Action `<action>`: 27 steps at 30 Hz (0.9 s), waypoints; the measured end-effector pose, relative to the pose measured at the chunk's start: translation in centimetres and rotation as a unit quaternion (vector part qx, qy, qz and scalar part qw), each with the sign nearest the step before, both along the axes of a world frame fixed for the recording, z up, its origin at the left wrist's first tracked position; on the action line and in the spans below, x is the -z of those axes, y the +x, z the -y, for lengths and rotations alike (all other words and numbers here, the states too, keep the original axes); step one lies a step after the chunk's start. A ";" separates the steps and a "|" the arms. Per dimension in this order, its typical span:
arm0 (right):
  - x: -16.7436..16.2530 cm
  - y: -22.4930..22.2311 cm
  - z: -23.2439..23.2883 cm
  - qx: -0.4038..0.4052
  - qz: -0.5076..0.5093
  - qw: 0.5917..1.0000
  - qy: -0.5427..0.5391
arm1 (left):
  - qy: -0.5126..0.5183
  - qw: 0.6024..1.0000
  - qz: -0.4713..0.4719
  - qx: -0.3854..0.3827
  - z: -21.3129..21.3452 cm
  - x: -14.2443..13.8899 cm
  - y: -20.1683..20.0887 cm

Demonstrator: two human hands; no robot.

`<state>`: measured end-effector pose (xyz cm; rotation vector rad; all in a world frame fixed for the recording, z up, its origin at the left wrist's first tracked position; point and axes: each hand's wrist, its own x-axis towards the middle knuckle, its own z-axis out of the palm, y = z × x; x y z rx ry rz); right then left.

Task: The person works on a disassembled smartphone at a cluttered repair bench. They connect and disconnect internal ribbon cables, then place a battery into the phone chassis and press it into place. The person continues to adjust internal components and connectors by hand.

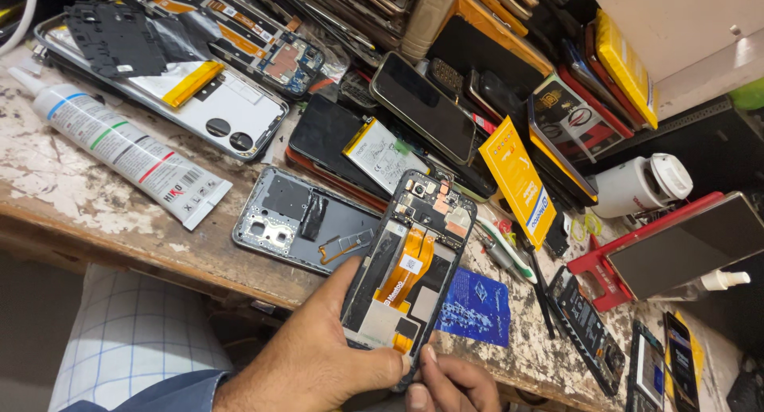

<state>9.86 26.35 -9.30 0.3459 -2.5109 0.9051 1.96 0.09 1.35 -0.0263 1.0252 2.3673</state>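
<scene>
Holding an opened phone [410, 261] by its lower end, the left hand [318, 356] wraps its thumb over the bottom edge; the right hand [450, 384] pinches that same bottom edge from below; the phone tilts up above the counter [87, 197]; just beside it lies a grey back cover [298, 221]; farther left rests a white glue tube [119, 145]; a blue sheet [477, 304] sits to the right.

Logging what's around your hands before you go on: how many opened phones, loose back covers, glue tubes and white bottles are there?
Opened phones: 3 (one held, two at the top left)
Back covers: 1
Glue tubes: 1
White bottles: 1
Total: 6
</scene>
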 end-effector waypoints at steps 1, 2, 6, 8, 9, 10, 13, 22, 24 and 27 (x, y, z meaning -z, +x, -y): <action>0.4 -0.1 0.1 0.002 -0.021 1.000 0.004 | 0.003 1.000 0.004 0.002 0.0 0.1 0.0; 0.6 -0.3 0.1 0.005 -0.043 0.999 0.008 | -0.006 1.000 -0.001 0.000 0.0 0.2 0.0; 0.8 -0.9 -0.2 0.003 -0.086 0.996 -0.003 | -0.047 0.998 -0.030 -0.008 -0.2 0.7 0.2; 0.6 -1.2 -0.3 0.004 -0.077 0.997 -0.001 | -0.053 0.997 -0.048 -0.014 -0.4 0.9 0.2; 0.5 -1.2 -0.2 0.004 -0.072 0.997 0.000 | -0.049 0.997 -0.056 -0.016 -0.5 1.0 0.3; 0.5 -1.2 -0.1 0.019 -0.075 0.997 -0.004 | -0.044 0.997 -0.063 -0.018 -0.5 1.0 0.3; 0.4 -0.5 0.6 0.058 -0.065 0.996 -0.037 | -0.074 0.995 -0.066 -0.012 -0.6 1.2 0.3; -1.0 -1.4 1.7 -0.004 0.067 0.948 -0.310 | -0.112 0.989 -0.092 -0.010 -0.6 1.2 0.2; -2.3 -1.8 1.2 -0.034 0.160 0.903 -0.398 | -0.113 0.990 -0.079 0.008 -0.7 1.3 0.2; -4.0 -2.8 0.7 -0.091 0.269 0.857 -0.431 | -0.098 0.990 -0.099 0.007 -0.9 1.5 0.3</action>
